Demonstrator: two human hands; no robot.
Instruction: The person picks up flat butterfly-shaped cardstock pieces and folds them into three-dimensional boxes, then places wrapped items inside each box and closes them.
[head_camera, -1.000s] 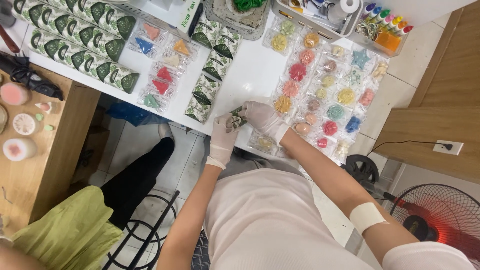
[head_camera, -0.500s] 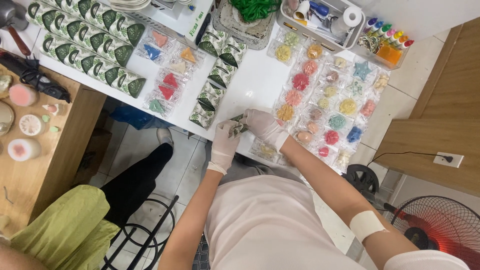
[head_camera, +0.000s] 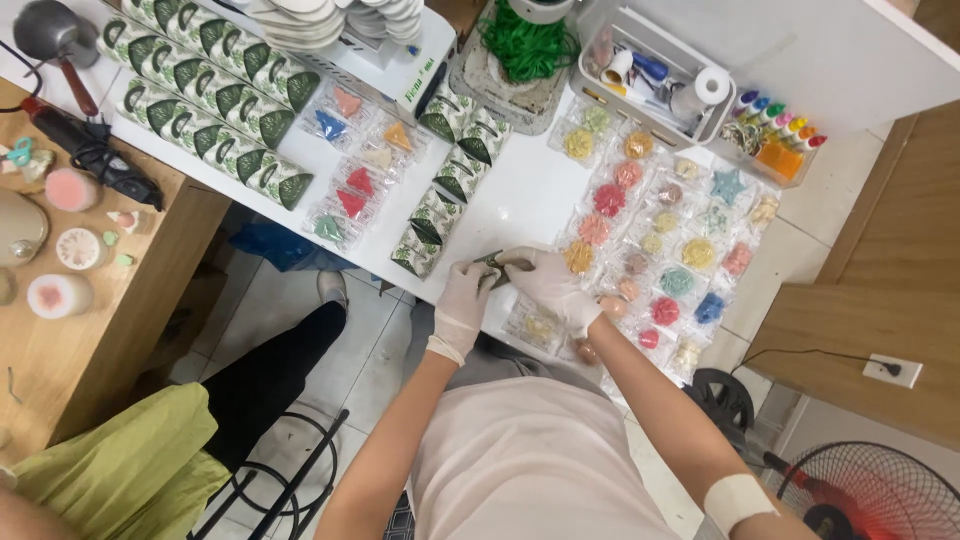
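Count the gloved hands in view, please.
2. The left hand and the right hand, both in white gloves, meet at the near edge of the white table, holding a small green packet. The neighbour's hands are out of view.

Smooth glossy white table (head_camera: 520, 205), matt wooden bench (head_camera: 95, 340), clear shiny plastic packets (head_camera: 680, 250), metal-wire fan (head_camera: 870, 495)

I see a bare strip of white tabletop (head_camera: 520, 200) running from its near edge toward the far side, hemmed between green leaf-printed boxes (head_camera: 440, 215) and clear-bagged colourful soaps (head_camera: 660, 250).
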